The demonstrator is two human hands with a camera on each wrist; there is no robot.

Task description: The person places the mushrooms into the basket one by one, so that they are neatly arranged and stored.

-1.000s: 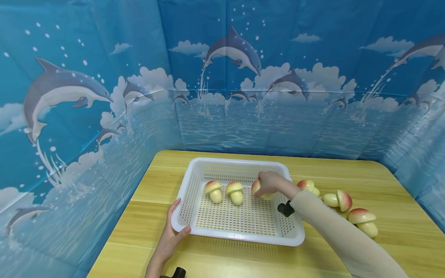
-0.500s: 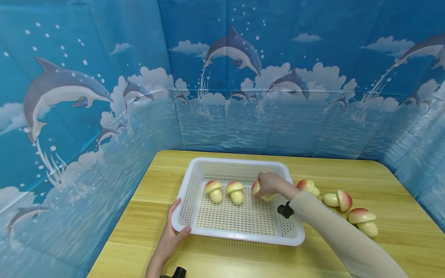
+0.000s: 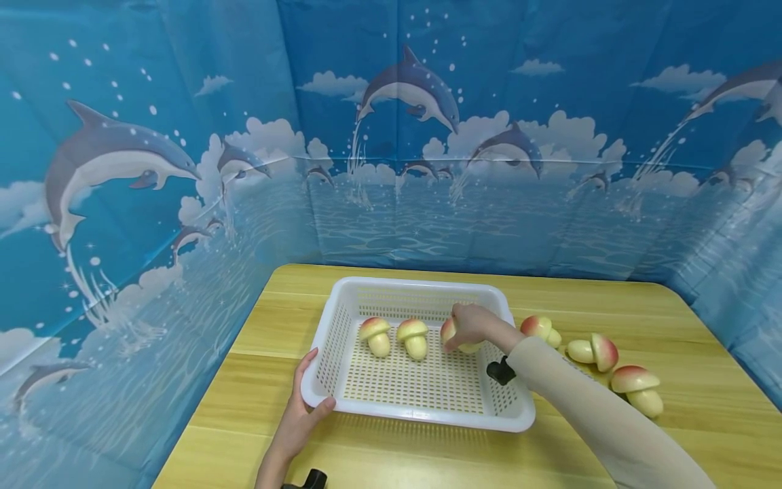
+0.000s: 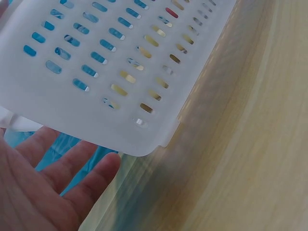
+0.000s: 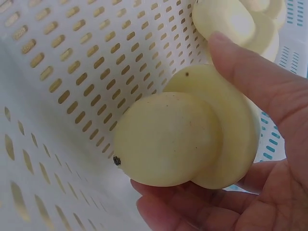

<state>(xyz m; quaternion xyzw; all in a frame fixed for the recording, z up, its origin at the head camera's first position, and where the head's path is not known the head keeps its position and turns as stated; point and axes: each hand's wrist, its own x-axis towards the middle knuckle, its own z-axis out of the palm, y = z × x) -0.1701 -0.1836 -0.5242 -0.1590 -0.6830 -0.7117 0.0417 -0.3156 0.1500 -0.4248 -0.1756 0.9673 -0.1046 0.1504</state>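
A white perforated plastic basket (image 3: 421, 415) stands on the table. My left hand (image 3: 298, 415) holds its near left corner, thumb on the front rim and fingers along the left side. In the left wrist view several fingers (image 4: 91, 178) show below the basket's edge. Inside the basket, toward its right end, my right hand (image 3: 479, 324) grips a mushroom-shaped toy (image 5: 168, 139) with a pale stem and red-tinted cap. The thumb lies on one side of its cap, the fingers on the other. Two similar mushrooms, one at left (image 3: 377, 337) and one mid-basket (image 3: 414, 339), lie on the basket floor.
On the table right of the basket lie three more mushrooms: one beside the sleeve (image 3: 537, 329), one on its side (image 3: 601, 352) and one nearer (image 3: 638, 390). The right forearm (image 3: 586, 407) crosses the basket's right rim. A dolphin-print curtain (image 3: 391, 204) hangs behind the wooden table (image 3: 244, 421).
Hardly anything differs. The right hand and the mushroom it holds have shifted very slightly left; the left hand stays at the corner.
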